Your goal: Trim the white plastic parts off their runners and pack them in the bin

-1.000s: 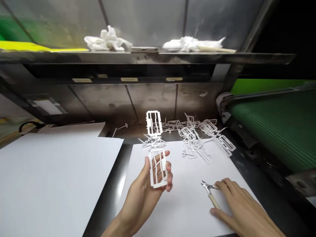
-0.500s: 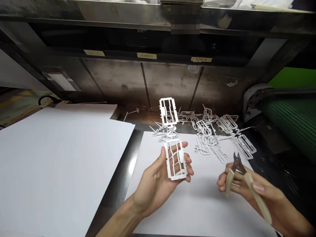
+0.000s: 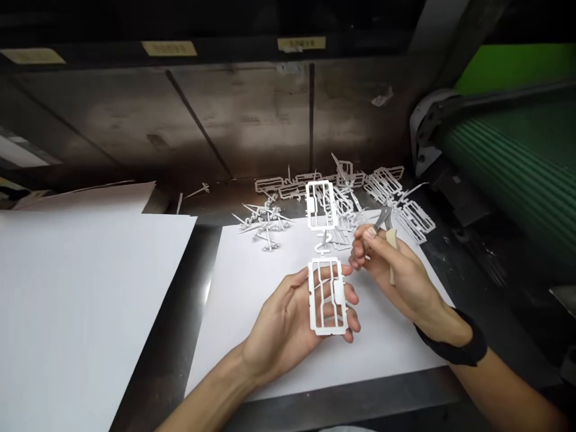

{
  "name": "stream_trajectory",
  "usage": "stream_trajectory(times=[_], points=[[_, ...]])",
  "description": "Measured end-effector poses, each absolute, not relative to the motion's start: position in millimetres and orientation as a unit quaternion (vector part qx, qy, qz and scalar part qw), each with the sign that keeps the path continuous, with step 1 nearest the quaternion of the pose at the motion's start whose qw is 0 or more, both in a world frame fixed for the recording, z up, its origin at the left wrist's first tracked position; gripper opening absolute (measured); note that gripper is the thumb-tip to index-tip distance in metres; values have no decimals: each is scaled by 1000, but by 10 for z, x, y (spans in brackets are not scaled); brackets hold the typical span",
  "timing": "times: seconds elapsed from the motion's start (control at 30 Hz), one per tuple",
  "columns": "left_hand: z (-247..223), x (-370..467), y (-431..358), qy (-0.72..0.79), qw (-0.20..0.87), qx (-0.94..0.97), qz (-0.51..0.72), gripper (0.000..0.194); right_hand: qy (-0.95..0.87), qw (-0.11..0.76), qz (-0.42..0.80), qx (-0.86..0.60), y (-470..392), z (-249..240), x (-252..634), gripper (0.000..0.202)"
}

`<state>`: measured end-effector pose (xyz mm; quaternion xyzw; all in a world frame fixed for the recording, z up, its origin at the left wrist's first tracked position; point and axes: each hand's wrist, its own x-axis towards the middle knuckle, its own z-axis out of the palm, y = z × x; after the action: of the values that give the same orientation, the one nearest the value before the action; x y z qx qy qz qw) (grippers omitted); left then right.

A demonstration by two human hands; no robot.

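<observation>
The frame [image 3: 338, 292] is white, the nippers [image 3: 392, 240] cream-handled.

Past the left hand [image 3: 292, 324] and right hand [image 3: 398, 264] stands a brown-grey wall of flat metal panels [image 3: 261, 120] with dark lines between them, under a long black bar [image 3: 238, 51] with pale yellow labels [image 3: 170, 48]. To the right of the right hand is a dark green ridged belt [image 3: 508, 159], with a bright green flat panel [image 3: 517, 69] behind it. Below both hands is a shiny dark metal table top [image 3: 360, 390], with white light [image 3: 207, 292] gleaming left of the left hand.
</observation>
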<state>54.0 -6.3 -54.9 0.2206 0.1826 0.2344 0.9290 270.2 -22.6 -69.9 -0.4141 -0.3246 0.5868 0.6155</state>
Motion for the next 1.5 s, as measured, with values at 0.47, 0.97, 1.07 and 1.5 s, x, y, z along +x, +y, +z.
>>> stream_trajectory(times=[0.47,0.97,1.07,1.5], points=[[-585,524,-57,215,934,231,166,54,-353,618,548,-440,-213,-713,2751,20],[-654,482,-69,241,914,306,113,58,-386,624,516,-442,-213,-648,2777,22],[-655,495,-71,242,914,306,108,56,-401,619,497,-457,-210,-645,2807,20],[-495,479,17,299,820,253,417,51,-554,451,522,-467,-479,-660,2536,28]])
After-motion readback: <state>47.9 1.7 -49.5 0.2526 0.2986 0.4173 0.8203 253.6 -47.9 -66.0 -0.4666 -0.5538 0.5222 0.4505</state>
